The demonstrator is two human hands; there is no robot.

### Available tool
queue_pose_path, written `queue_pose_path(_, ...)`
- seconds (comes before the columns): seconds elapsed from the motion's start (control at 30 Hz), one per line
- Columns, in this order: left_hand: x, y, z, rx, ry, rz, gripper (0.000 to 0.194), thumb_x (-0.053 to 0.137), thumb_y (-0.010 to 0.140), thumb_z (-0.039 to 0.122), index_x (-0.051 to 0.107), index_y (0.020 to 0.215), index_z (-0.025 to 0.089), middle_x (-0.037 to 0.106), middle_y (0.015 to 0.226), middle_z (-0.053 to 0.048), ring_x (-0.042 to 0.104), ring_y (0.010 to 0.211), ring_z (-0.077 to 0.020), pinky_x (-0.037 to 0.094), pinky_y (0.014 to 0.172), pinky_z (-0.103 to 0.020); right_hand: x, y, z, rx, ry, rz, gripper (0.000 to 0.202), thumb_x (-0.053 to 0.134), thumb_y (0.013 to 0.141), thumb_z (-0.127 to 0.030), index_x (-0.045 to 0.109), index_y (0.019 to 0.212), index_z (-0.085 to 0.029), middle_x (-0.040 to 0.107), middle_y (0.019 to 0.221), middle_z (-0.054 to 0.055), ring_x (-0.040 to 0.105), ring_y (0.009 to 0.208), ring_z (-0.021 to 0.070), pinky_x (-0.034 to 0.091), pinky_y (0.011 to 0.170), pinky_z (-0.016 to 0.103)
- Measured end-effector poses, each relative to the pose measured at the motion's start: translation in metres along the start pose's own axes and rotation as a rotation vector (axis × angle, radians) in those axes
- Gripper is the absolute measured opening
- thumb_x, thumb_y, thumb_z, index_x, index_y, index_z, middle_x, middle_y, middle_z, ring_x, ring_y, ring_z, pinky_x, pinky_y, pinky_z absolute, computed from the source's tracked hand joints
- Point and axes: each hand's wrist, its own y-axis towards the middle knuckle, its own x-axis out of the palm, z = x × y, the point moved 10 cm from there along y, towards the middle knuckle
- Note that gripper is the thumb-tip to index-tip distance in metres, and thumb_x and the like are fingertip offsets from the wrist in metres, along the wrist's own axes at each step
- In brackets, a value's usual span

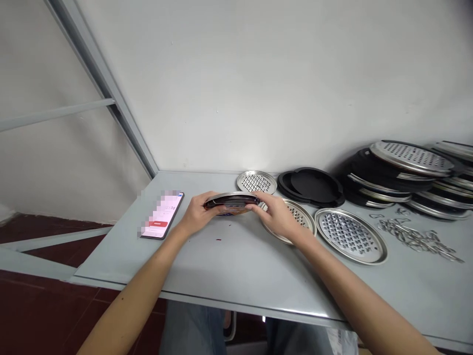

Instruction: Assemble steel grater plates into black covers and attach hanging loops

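Evidently steadied from both ends, a metal-and-black disc (232, 198) is above the desk (221, 276), seen nearly edge-on. The left hand (197, 214) has its grip closed around one end and the right hand (277, 214) pinches the other, probably so that neither side dips. A partly hidden grater plate (303, 217) lies beside the right hand, another grater plate (351, 234) farther right. Black trays (318, 186) overlap near the wall, perhaps to save room; metal loops (417, 239) lie loosely heaped, seemingly within reach.
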Motion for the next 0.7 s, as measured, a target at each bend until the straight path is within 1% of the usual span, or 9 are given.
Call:
queue_pose_path(0.1, -0.002, 0.000, -0.004, -0.040, -0.057, 0.035, 0.040, 0.064, 0.081, 0.051, 0.068, 0.104, 0.018, 0.071, 0.097, -0.005, 0.064, 0.094, -0.0231, 0.049, 0.083, -0.031, -0.002, -0.001, 0.006, 0.030, 0.097, 0.022, 0.034, 0.058, 0.088, -0.045, 0.065, 0.111, -0.021, 0.071, 0.100, 0.007, 0.065, 0.086, 0.0240, 0.050, 0.077, 0.036)
queue_pose_path(0.2, -0.003, 0.002, -0.008, -0.078, -0.139, 0.075, 0.046, 0.063, 0.081, 0.055, 0.068, 0.104, 0.016, 0.072, 0.098, -0.007, 0.064, 0.095, -0.0244, 0.050, 0.083, -0.032, -0.004, -0.002, 0.013, 0.043, 0.220, 0.028, 0.032, 0.060, 0.086, -0.042, 0.066, 0.107, -0.019, 0.070, 0.095, 0.005, 0.063, 0.084, 0.0223, 0.050, 0.081, 0.036)
queue_pose_path(0.3, -0.003, 0.003, -0.015, -0.135, -0.188, 0.103, 0.049, 0.063, 0.079, 0.059, 0.068, 0.101, 0.015, 0.072, 0.096, -0.007, 0.065, 0.093, -0.0248, 0.051, 0.080, -0.032, -0.002, -0.002, 0.016, 0.071, 0.327, 0.000, 0.027, 0.057, 0.087, -0.042, 0.068, 0.097, -0.019, 0.067, 0.082, 0.003, 0.060, 0.076, 0.0195, 0.049, 0.074, 0.032)
queue_pose_path(0.4, -0.001, 0.003, -0.026, -0.219, -0.257, 0.108, 0.049, 0.063, 0.079, 0.059, 0.068, 0.098, 0.014, 0.072, 0.096, -0.008, 0.066, 0.091, -0.0245, 0.052, 0.076, -0.031, 0.001, -0.003, 0.016, 0.117, 0.383, -0.028, 0.029, 0.058, 0.086, -0.046, 0.065, 0.082, -0.018, 0.057, 0.065, -0.001, 0.052, 0.063, 0.0156, 0.044, 0.062, 0.028)
queue_pose_path(0.5, 0.003, 0.002, -0.033, -0.280, -0.383, 0.049, 0.048, 0.067, 0.079, 0.056, 0.068, 0.103, 0.015, 0.072, 0.099, -0.008, 0.066, 0.091, -0.0239, 0.053, 0.077, -0.031, 0.004, -0.004, 0.020, 0.180, 0.457, -0.041, 0.035, 0.059, 0.084, -0.051, 0.062, 0.075, -0.018, 0.050, 0.060, -0.002, 0.045, 0.056, 0.0126, 0.037, 0.054, 0.025)
queue_pose_path(0.6, 0.007, 0.000, -0.036, -0.340, -0.461, -0.038, 0.048, 0.070, 0.077, 0.053, 0.067, 0.108, 0.016, 0.073, 0.100, -0.009, 0.068, 0.088, -0.0231, 0.053, 0.076, -0.033, 0.003, -0.006, 0.031, 0.270, 0.537, -0.013, 0.041, 0.062, 0.079, -0.056, 0.058, 0.068, -0.017, 0.048, 0.057, -0.004, 0.039, 0.050, 0.0098, 0.031, 0.048, 0.024)
queue_pose_path(0.63, 0.009, -0.001, -0.038, -0.369, -0.468, -0.069, 0.048, 0.071, 0.077, 0.052, 0.068, 0.108, 0.015, 0.073, 0.099, -0.009, 0.068, 0.085, -0.0226, 0.054, 0.076, -0.033, 0.001, -0.006, 0.035, 0.296, 0.553, 0.004, 0.042, 0.064, 0.078, -0.057, 0.057, 0.066, -0.017, 0.047, 0.056, -0.004, 0.038, 0.050, 0.0093, 0.030, 0.047, 0.023)
queue_pose_path(0.7, 0.012, -0.003, -0.041, -0.419, -0.477, -0.114, 0.046, 0.071, 0.077, 0.051, 0.069, 0.104, 0.014, 0.074, 0.094, -0.010, 0.069, 0.078, -0.0212, 0.054, 0.075, -0.034, 0.000, -0.006, 0.042, 0.342, 0.581, 0.010, 0.044, 0.065, 0.076, -0.058, 0.057, 0.065, -0.017, 0.049, 0.057, -0.003, 0.041, 0.052, 0.0095, 0.033, 0.048, 0.023)
